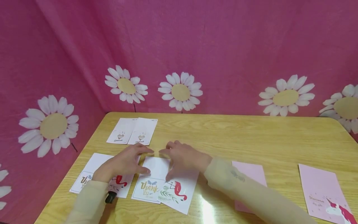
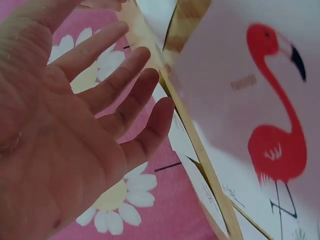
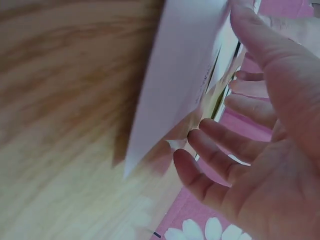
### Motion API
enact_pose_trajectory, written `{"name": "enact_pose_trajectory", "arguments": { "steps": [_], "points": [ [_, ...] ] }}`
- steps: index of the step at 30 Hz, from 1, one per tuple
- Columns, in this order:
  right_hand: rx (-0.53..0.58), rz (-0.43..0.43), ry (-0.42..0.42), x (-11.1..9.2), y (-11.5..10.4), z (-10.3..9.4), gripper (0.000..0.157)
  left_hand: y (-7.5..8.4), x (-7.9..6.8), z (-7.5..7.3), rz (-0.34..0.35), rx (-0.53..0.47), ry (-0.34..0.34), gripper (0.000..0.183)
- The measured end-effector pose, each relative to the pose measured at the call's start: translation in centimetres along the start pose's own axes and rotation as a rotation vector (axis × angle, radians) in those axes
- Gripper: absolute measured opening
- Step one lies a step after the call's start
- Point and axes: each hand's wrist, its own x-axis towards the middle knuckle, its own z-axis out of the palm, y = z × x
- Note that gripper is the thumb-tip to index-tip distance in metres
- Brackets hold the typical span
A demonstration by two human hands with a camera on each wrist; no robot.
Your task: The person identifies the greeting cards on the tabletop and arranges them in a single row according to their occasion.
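Near the table's left front, a white "thank you" card (image 1: 149, 189) lies partly under a white card with a red flamingo (image 1: 179, 194). My left hand (image 1: 126, 163) hovers by the upper left of this pair, fingers spread and relaxed, palm holding nothing in the left wrist view. Opposite it, my right hand (image 1: 183, 157) reaches over the top of the flamingo card, with its thumb right at that card's surface and its fingers loosely bent. Beneath my left hand lies another pair, a "thank you" card (image 1: 92, 166) and a flamingo card (image 1: 123, 186), both partly hidden.
Two white diamond cards (image 1: 120, 129) overlap at the back left. On the right lie a plain-looking pink card (image 1: 251, 171), partly behind my right sleeve, and a pink unicorn card (image 1: 321, 186). A pink flowered curtain (image 1: 223, 56) hangs behind the wooden table (image 1: 212, 133).
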Motion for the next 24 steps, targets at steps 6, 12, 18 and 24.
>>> {"name": "enact_pose_trajectory", "arguments": {
  "steps": [6, 12, 18, 24],
  "points": [
    [-0.102, -0.046, -0.034, -0.8, 0.3, 0.3, 0.099, 1.0, 0.2, 1.1, -0.008, 0.098, -0.034, 0.074],
    [-0.070, -0.027, -0.030, -0.7, 0.4, 0.3, 0.087, 1.6, 0.2, 1.2, -0.019, 0.144, -0.022, 0.076],
    [-0.027, 0.019, 0.034, -0.2, 0.1, 0.4, 0.057, 1.8, 0.5, 1.3, -0.030, 0.157, -0.010, 0.074],
    [0.029, 0.068, 0.009, 0.4, -0.1, 0.2, 0.054, 1.6, 0.8, 1.5, -0.045, 0.166, -0.010, 0.074]
  ]
}}
